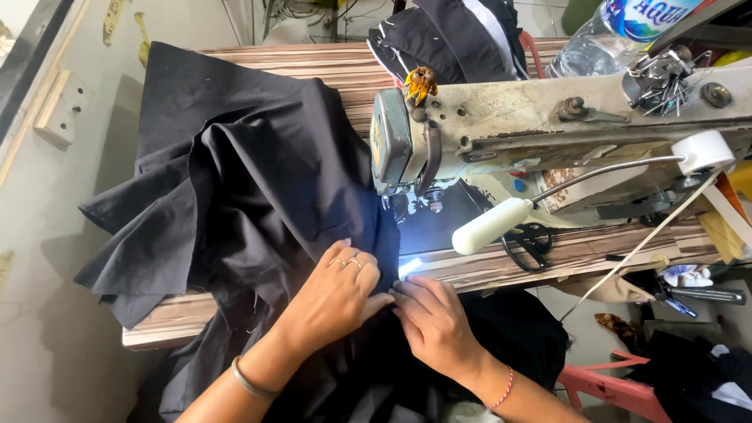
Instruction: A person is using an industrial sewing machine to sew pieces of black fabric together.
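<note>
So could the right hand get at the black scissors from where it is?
Probably yes: the right hand rests on the dark fabric, and the scissors lie uncovered on the table just beyond, under the lamp head.

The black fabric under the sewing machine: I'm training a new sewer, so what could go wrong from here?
1. Both hands, left hand and right hand, press the black woven fabric close in front of the needle area; fingertips could drift under it.
2. The fabric is bunched in deep folds, so an extra layer might get stitched in.
3. Fabric hanging off the striped wooden table may drag the seam.
</note>
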